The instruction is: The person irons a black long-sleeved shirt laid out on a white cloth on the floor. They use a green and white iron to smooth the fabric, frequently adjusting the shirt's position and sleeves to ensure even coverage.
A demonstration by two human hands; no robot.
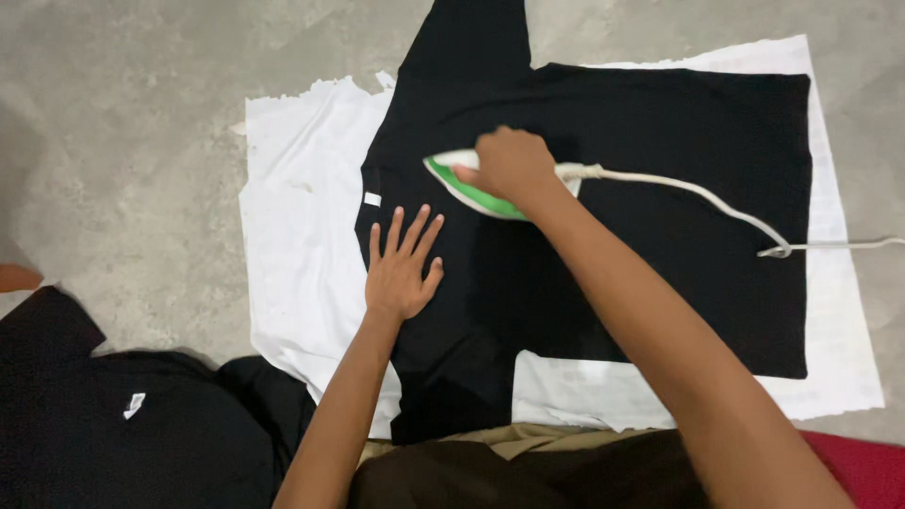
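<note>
— Shirt first: where is it, and how much of it looks pressed?

— A black T-shirt (603, 188) is spread flat on a white cloth (302, 236) laid over the concrete floor (123, 123), collar toward the left of the view, one sleeve pointing up and the other down toward the body. The wide body panel on the right is seen lying smooth and even, so that part is judged already dealt with, or at least in little need. Whether heat has been passed over it cannot be told.

— And the iron?

— A green and white iron (471, 193) is set on the upper chest area, near the collar. It is gripped by the right hand (514, 165), whose grip is closed round the handle. A white cord (698, 193) is trailed off to the right across the fabric.

— The other hand?

— The left hand (401, 269) is laid flat, fingers spread, holding nothing, on the fabric just below the collar.

— What is judged to be left?

— The shoulder zone, the collar and both sleeves. A second dark garment (141, 424) is heaped at the lower left, so more work is probably waiting
</note>
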